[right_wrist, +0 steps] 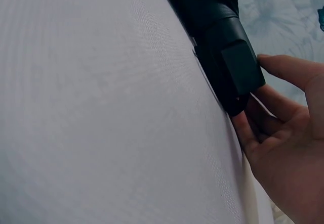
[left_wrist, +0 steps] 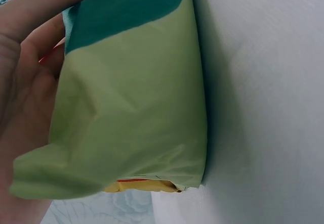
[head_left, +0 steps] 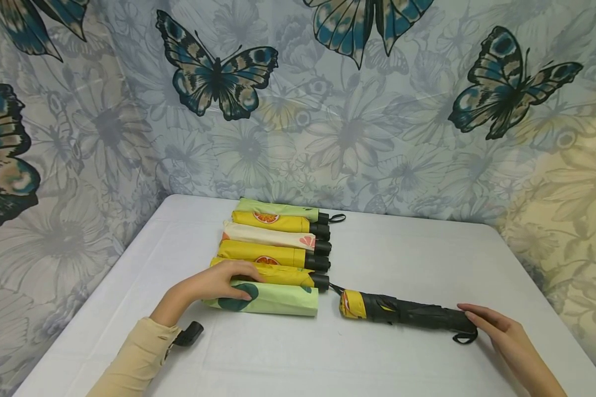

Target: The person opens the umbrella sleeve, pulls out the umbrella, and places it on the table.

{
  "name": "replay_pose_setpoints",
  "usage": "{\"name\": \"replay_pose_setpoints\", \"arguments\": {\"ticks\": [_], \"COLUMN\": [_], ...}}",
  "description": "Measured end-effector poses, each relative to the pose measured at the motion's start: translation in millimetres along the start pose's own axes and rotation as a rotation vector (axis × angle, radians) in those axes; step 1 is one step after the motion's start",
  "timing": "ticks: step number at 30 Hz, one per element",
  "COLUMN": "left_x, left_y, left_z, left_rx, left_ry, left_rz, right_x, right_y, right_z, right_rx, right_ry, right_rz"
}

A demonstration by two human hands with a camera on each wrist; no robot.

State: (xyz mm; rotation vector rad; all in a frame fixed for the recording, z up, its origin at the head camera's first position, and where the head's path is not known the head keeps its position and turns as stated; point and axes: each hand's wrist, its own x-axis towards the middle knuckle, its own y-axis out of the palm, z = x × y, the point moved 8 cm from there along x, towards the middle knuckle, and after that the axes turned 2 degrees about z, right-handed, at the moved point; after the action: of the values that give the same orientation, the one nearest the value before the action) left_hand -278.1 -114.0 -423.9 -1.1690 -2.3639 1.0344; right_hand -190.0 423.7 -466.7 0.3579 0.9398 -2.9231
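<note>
My left hand (head_left: 216, 284) grips a light green umbrella sleeve (head_left: 283, 300) with dark green spots, at the front of a row of folded umbrellas. Its thumb lies on the near side and its fingers reach over the far side, beside a yellow umbrella (head_left: 283, 274). No handle shows on this sleeve, and its loose end flap (left_wrist: 45, 173) hangs toward the palm. On the right, a folded black umbrella (head_left: 412, 312) with a yellow, orange-printed end lies on the table. My right hand (head_left: 509, 333) holds its handle end (right_wrist: 240, 67) between thumb and fingers.
Behind lie several more sleeved umbrellas, among them a yellow one (head_left: 258, 251), a cream one (head_left: 268, 236) and a green one (head_left: 283, 209), black handles to the right. A black device (head_left: 189, 334) sits at the left wrist. Butterfly-print cloth (head_left: 347, 138) hangs behind the white table (head_left: 402, 253).
</note>
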Motion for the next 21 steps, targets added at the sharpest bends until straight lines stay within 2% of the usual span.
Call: {"name": "replay_pose_setpoints", "arguments": {"ticks": [7, 11, 16, 21], "left_x": [0.9, 1.4, 1.5, 1.7], "left_y": [-0.5, -4.1, -21.4, -36.7], "left_z": [0.2, 0.8, 2.4, 13.1], "left_rx": [-0.101, -0.173, -0.092, -0.061], "left_ry": [-0.018, -0.002, 0.025, -0.011], "left_rz": [-0.002, -0.011, -0.096, -0.142], "right_x": [1.2, 1.3, 1.1, 1.8], "right_y": [0.7, 1.8, 2.5, 3.3], "right_z": [-4.4, -7.2, -7.5, -6.5], "right_rx": [0.017, 0.044, 0.069, 0.096], "right_ry": [0.036, 0.044, 0.042, 0.019], "right_rz": [0.016, 0.03, 0.036, 0.027]}}
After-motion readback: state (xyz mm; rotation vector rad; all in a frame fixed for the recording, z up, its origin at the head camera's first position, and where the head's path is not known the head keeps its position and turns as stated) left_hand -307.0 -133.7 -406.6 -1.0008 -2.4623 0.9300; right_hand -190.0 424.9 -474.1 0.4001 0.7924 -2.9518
